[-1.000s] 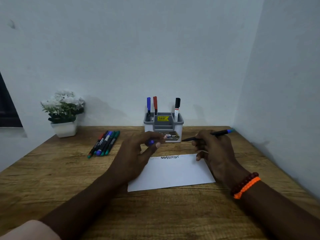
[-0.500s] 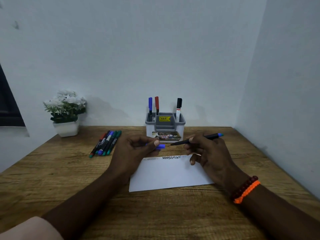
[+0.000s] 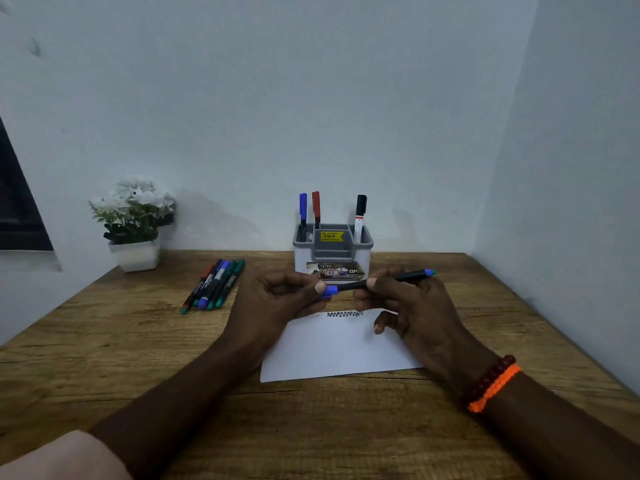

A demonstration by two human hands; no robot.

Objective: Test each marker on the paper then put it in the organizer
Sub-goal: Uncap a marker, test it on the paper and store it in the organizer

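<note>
Marker [image 3: 381,282] sits level above the paper [image 3: 339,348], right hand [image 3: 412,306] pinching its barrel and left hand [image 3: 277,303] pinching the blue cap [image 3: 329,291] at the tip, probably recapping before the organizer [image 3: 332,251].

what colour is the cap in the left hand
Blue cap, pinched by the left hand; head view.

Left hand [image 3: 277,303]: forearm reaching in from the lower left, fingers curled, thumb and forefinger pinching a small piece at the tips. Right hand [image 3: 412,306]: forearm from the lower right, wrist banded, thumb and fingers gripping a slim shaft, little finger hanging loose.
</note>
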